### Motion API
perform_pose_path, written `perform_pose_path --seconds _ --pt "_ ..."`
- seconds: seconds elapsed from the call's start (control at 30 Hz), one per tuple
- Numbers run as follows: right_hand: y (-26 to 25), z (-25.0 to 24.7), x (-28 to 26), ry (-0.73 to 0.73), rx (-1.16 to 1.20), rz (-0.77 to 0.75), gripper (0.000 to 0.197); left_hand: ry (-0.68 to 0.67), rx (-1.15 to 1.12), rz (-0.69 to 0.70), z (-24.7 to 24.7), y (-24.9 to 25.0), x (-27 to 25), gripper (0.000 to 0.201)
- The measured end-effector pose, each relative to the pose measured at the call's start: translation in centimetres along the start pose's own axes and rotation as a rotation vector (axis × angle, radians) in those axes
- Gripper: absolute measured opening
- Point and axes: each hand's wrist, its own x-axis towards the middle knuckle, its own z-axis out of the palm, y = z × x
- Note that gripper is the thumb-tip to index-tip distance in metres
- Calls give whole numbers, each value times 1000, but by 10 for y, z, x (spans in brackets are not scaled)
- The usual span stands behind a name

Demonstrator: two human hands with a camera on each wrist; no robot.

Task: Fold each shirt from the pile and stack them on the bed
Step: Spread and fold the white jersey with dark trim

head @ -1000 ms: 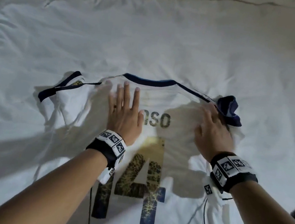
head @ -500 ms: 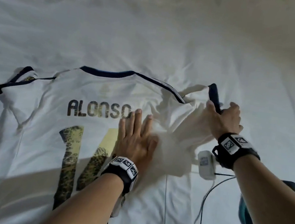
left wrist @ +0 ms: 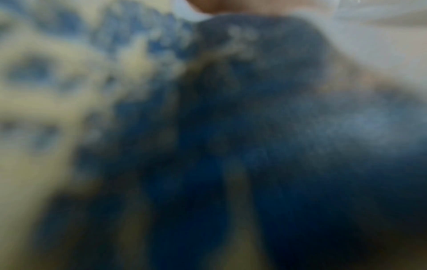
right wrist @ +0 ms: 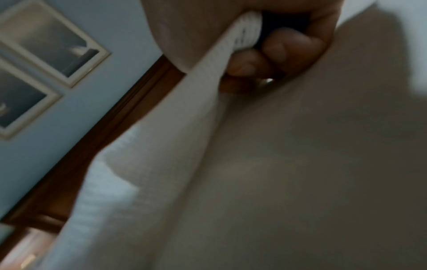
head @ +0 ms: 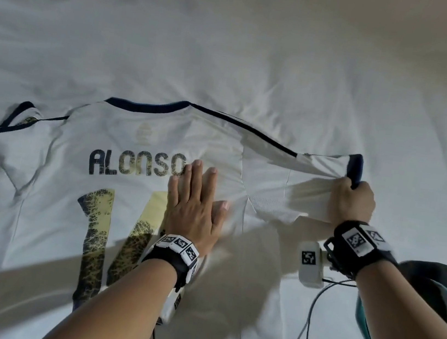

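Head view: left hand (head: pixel 192 216) fingers flat on jersey (head: pixel 72 176), right hand (head: pixel 351 200) fingers clutching sleeve (head: pixel 316 176), dark garment (head: pixel 435 285) beside.

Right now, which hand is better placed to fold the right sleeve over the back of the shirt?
The right hand: it grips the sleeve at its cuff, while the left hand presses flat on the shirt.

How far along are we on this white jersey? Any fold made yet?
Done: the jersey lies spread back-up on the bed, lettering showing. In hand: the left hand presses flat beside the number while the right hand grips the right sleeve at its cuff, pulled taut. Left: no fold is visible yet, and no stack is in view. A dark garment lies at the right edge.
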Motion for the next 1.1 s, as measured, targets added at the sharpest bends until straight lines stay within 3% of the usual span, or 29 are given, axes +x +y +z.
perform_pose_path --seconds 0.1,0.23,0.33,0.4,0.5,0.67,0.73,0.97,1.1 --pt "10 -5 -4 14 -103 15 26 5 -15 -9 1 2 2 72" --pt "23 -11 -3 -32 -225 27 49 -56 -8 -15 -7 3 1 73" --pt "19 -14 0 -28 -202 -7 57 -102 -67 -81 -31 11 11 69" --pt "13 -16 4 -23 -153 -28 58 -42 -92 -80 -52 16 34 60" --pt "5 -13 11 -68 -19 -46 58 42 -37 36 -77 25 84 50" --pt "-4 -9 12 -66 178 -48 41 -49 87 278 -79 45 149 34" --pt "-3 -10 12 -61 163 -73 41 -31 89 301 -74 47 163 29" --pt "14 -12 21 14 -95 -127 39 31 4 180 -64 51 180 32" --pt "14 -16 18 108 -192 -125 38 148 -113 46 -71 48 147 44"
